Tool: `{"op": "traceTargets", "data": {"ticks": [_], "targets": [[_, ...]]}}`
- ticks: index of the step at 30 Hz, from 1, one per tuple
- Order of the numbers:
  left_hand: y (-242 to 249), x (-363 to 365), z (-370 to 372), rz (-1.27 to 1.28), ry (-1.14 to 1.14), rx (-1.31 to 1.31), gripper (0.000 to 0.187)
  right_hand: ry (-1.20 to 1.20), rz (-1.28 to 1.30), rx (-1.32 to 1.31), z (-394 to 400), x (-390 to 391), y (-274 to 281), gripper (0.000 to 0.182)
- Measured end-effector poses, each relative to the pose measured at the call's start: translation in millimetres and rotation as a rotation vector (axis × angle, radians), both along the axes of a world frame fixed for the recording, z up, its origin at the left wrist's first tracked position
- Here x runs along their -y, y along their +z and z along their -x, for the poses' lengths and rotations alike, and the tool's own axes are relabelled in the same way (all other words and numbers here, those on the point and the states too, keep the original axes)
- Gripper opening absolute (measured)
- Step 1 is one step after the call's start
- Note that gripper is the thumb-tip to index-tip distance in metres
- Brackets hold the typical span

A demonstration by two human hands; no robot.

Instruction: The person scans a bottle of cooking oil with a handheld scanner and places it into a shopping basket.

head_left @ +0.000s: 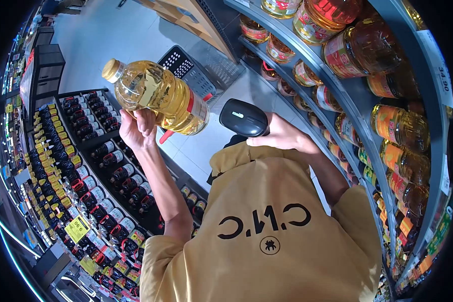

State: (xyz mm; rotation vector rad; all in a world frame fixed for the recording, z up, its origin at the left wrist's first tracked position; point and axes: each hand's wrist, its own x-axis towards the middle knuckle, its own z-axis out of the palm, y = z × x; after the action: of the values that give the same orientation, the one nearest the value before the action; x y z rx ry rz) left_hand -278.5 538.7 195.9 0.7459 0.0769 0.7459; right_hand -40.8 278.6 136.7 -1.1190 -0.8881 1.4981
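Observation:
My left hand (139, 127) grips a large clear plastic bottle of golden cooking oil (158, 95) by its side. The bottle is tilted, with its yellow cap (113, 70) toward the upper left and its label toward the right. My right hand (281, 134) is closed round a black barcode scanner (243, 118), whose rounded top faces up. The scanner is to the right of the bottle and apart from it. My right fingers are mostly hidden behind the scanner.
A grey shopping basket (196, 75) with red handles stands on the tiled floor (105, 35) beyond the bottle. Curved-looking shelves of oil bottles (397, 126) rise on my right. Shelves of dark sauce bottles (93, 196) with yellow price tags (77, 229) line my left.

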Motion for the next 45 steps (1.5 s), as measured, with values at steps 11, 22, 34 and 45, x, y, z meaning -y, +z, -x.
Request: {"op": "traceTargets", "data": {"ticks": [11,22,34,45], "targets": [[4,6,8,0.034,-0.005,0.010,0.042,0.142,0.048,-0.010,-12,-27,4,0.034],[2,8,16,0.058,-0.029,0.058,0.040,0.119,0.018,0.035,0,-28,-5,0.035],[6,17,22,0.018,0.068,-0.021,0.035,-0.105,0.054,0.070,29,8,-3,0.038],[16,93,31,0.007,0.464,-0.388,0.031,-0.172,0.051,0.288,63,18,4,0.035]]}}
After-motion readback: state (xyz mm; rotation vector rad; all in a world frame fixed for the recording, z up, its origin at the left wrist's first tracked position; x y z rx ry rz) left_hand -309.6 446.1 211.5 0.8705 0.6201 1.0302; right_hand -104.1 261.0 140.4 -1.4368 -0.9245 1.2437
